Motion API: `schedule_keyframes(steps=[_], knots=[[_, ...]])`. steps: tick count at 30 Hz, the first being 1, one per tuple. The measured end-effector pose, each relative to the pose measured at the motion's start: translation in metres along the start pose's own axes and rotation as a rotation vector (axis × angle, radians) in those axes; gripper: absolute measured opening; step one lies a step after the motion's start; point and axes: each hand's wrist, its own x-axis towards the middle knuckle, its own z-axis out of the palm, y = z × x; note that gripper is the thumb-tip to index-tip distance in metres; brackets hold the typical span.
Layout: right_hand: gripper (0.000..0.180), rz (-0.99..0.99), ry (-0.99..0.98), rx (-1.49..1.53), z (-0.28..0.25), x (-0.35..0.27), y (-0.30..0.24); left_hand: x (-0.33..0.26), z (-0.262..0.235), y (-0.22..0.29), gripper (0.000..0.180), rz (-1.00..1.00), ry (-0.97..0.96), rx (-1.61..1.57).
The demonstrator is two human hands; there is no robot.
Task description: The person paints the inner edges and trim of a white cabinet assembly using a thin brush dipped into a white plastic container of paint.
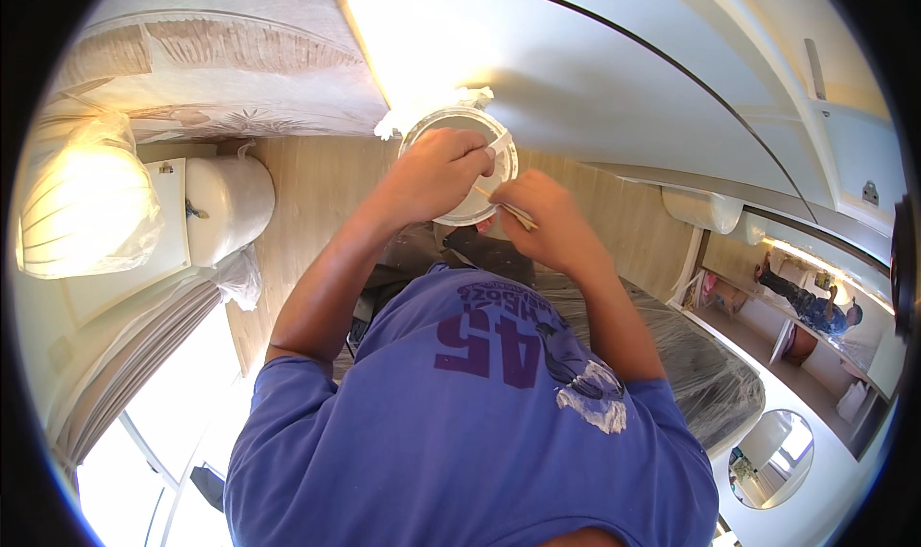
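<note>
White plastic tub (467, 168) in hand, up near the wall

Left hand (436, 171) grips the tub's rim, right hand (547, 223) pinches a thin stick (507, 208) dipped at its edge. Looks early-ish: toilet (225, 206) and fixtures are wrapped in plastic, wall (614, 77) looks plain.

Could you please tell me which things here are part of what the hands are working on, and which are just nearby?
In use: left hand gripping the white round tub; right hand holding a thin wooden-handled tool.

Just nearby: plastic-wrapped lamp, round mirror, plastic-covered bed.
</note>
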Motion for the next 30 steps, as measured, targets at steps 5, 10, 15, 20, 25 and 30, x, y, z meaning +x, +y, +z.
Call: schedule_keyframes(steps=[5,10,15,20,25,30], knots=[[0.016,0.097,0.123,0.184,0.005,-0.026,-0.005,-0.009,-0.008,-0.016,0.032,-0.010,0.053,-0.078],[0.016,0.047,0.148,0.189,0.015,-0.038,-0.002,-0.023,-0.011,-0.025,0.038,-0.049,0.145,-0.033],[0.015,0.020,0.128,0.220,-0.004,-0.041,-0.001,-0.030,-0.006,-0.024,0.033,-0.187,0.193,-0.106],[0.013,0.087,0.233,0.321,0.014,-0.074,0.028,-0.020,0.029,-0.030,0.027,-0.254,0.203,-0.198],[0.013,0.125,0.310,0.530,-0.010,-0.100,0.068,-0.019,0.042,-0.041,0.028,-0.303,0.247,-0.263],[0.013,0.080,0.911,0.697,-0.057,-0.129,0.105,-0.009,0.055,-0.057,0.025,-0.294,0.168,-0.169]])
